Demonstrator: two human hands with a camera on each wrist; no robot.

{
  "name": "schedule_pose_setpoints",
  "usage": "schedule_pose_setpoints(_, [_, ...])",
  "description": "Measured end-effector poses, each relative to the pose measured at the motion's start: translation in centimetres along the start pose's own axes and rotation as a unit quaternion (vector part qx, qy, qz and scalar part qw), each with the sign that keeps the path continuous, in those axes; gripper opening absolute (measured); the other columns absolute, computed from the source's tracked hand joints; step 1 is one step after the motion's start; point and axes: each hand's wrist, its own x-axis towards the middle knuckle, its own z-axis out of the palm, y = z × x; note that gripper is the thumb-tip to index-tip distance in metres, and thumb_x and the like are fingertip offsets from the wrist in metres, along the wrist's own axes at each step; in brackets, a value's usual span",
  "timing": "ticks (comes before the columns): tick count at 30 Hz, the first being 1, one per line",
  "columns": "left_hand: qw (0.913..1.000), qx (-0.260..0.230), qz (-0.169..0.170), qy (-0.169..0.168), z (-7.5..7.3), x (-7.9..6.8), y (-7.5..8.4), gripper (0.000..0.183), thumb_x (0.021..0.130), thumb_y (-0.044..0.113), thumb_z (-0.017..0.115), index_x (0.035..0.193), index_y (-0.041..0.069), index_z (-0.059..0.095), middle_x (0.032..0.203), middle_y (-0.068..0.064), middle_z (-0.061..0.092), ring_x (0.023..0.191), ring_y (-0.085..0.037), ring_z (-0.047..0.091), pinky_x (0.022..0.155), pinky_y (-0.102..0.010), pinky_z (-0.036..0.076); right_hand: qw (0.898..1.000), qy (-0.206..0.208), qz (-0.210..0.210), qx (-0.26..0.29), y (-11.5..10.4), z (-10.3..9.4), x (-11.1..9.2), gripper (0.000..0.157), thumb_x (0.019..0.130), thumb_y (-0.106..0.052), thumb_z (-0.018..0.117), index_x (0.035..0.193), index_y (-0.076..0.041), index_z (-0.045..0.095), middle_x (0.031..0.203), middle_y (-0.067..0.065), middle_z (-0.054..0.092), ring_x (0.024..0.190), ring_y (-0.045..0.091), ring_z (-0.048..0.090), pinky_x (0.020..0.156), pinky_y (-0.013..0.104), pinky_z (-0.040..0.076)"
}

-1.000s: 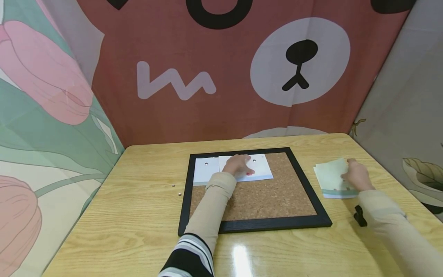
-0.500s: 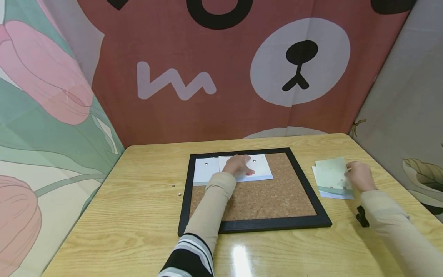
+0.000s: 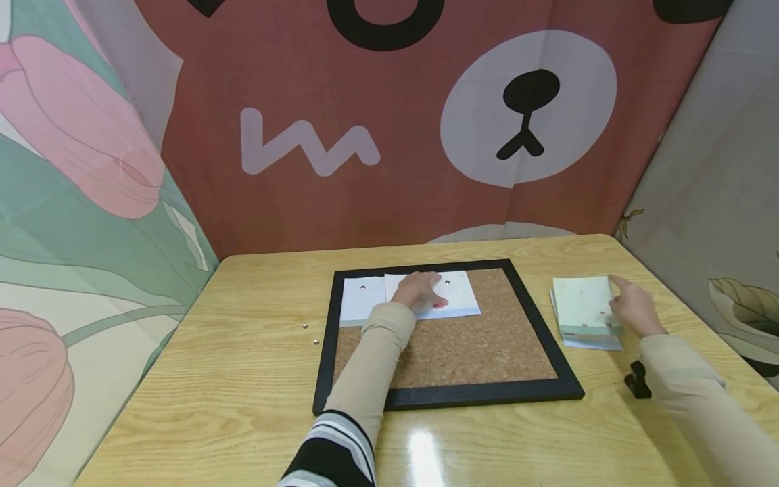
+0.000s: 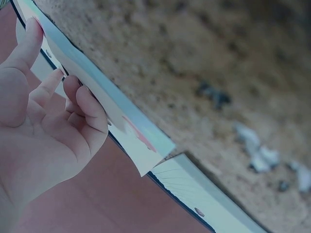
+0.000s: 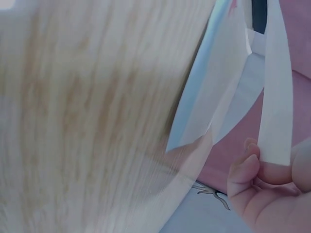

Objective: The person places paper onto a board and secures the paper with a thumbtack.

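Note:
In the head view my left hand (image 3: pixel 418 291) rests on a white sheet of paper (image 3: pixel 459 295) at the top of a cork board (image 3: pixel 475 355). The left wrist view shows its thumb and fingers touching that paper, some fingers bent. To its left lies another white sheet (image 3: pixel 359 308) with a silver pushpin (image 3: pixel 363 288) in it. A second pushpin (image 3: pixel 447 282) sits in the paper under my hand. Beyond the board's right side, my right hand (image 3: pixel 635 310) pinches the edge of a pale green sheet of paper (image 5: pixel 276 107). This sheet is raised above other sheets (image 5: pixel 204 102) on the table.
The board has a black frame (image 3: pixel 487 392) and lies flat on a wooden table (image 3: pixel 213 379). Two small silver pushpins (image 3: pixel 316 341) lie left of it. Printed cloth (image 3: pixel 389 203) hangs behind and at both sides.
My right hand has shifted slightly right, and the pale green sheet it pinches has moved over the pile. My left hand has stayed in place on the paper.

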Motion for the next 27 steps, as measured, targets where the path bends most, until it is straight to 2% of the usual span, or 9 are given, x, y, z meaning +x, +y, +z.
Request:
schedule_pose_setpoints(6, [1.0000, 0.002, -0.002, -0.004, -0.1, -0.3, -0.1, 0.067, 0.076, 0.042, 0.068, 0.135, 0.027, 0.041, 0.141, 0.000, 0.033, 0.128, -0.021, 0.028, 0.100, -0.039, 0.027, 0.998, -0.050, 0.024, 0.027, -0.8, 0.2, -0.1, 0.049, 0.080, 0.008, 0.049, 0.122, 0.022, 0.029, 0.104, 0.044, 0.043, 0.086, 0.050, 0.051, 0.063, 0.046, 0.046])
schedule_pose_setpoints(10, [0.9999, 0.009, 0.003, -0.002, -0.1, -0.2, 0.0, 0.066, 0.076, 0.042, 0.068, 0.135, 0.027, 0.041, 0.140, 0.000, 0.034, 0.127, -0.021, 0.029, 0.099, -0.038, 0.028, 0.994, -0.079, 0.044, 0.058, -1.3, 0.4, -0.1, 0.051, 0.082, 0.007, 0.048, 0.125, 0.022, 0.024, 0.108, 0.044, 0.039, 0.090, 0.050, 0.048, 0.066, 0.045, 0.047])
schedule_pose_setpoints(19, [0.9990, 0.042, 0.012, -0.001, 0.0, 0.4, 0.0, 0.068, 0.077, 0.044, 0.066, 0.136, 0.026, 0.039, 0.139, -0.001, 0.036, 0.125, -0.021, 0.034, 0.098, -0.036, 0.031, 0.984, -0.116, 0.047, 0.124, -2.2, 0.9, -0.3, 0.053, 0.084, 0.006, 0.044, 0.127, 0.023, 0.018, 0.113, 0.045, 0.032, 0.084, 0.041, 0.047, 0.060, 0.032, 0.043])
schedule_pose_setpoints(24, [0.9975, 0.066, 0.024, -0.014, -0.1, 0.5, 0.1, 0.069, 0.079, 0.045, 0.064, 0.138, 0.022, 0.037, 0.139, -0.002, 0.037, 0.124, -0.020, 0.035, 0.097, -0.033, 0.032, 0.983, -0.118, 0.046, 0.136, -2.7, 1.4, -0.3, 0.052, 0.084, 0.008, 0.043, 0.126, 0.025, 0.016, 0.104, 0.041, 0.039, 0.067, 0.026, 0.048, 0.054, 0.030, 0.041])
schedule_pose_setpoints(27, [0.9961, 0.081, 0.029, -0.016, -0.1, 0.5, 0.2, 0.068, 0.079, 0.046, 0.063, 0.136, 0.017, 0.039, 0.135, -0.004, 0.042, 0.119, -0.020, 0.040, 0.094, -0.032, 0.035, 0.982, -0.121, 0.042, 0.137, -2.9, 1.6, -0.2, 0.052, 0.085, 0.009, 0.044, 0.126, 0.025, 0.016, 0.098, 0.039, 0.043, 0.061, 0.018, 0.045, 0.052, 0.030, 0.040])
